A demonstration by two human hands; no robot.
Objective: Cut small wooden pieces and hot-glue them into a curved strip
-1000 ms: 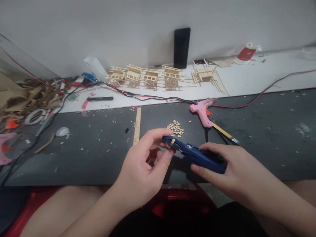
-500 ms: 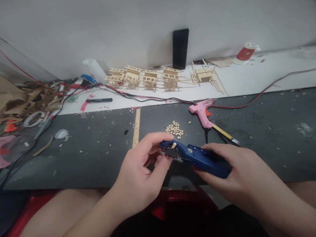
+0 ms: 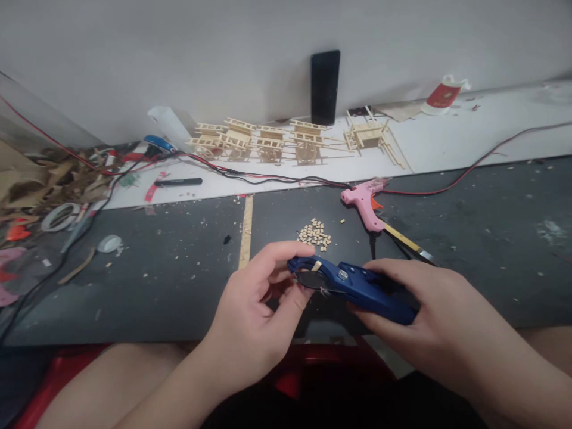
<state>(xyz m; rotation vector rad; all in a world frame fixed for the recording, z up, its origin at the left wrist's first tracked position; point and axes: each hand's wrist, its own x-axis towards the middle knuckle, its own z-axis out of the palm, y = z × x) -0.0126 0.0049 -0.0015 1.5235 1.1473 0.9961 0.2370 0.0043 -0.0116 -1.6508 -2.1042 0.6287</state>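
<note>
Just below the frame's centre, the blue cutter [image 3: 373, 295] slants from upper left to lower right, its handle wrapped in the right hand [image 3: 431, 301]. The left hand [image 3: 254, 304] curls around its tip, nearer the small wooden piece [image 3: 317, 266] angled across the dark blade [image 3: 315, 279]; whether it pinches anything, I cannot tell.

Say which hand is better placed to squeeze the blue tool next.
Probably the right hand: it wraps the handle end of the tool, while the left hand is at the opposite end.
</note>
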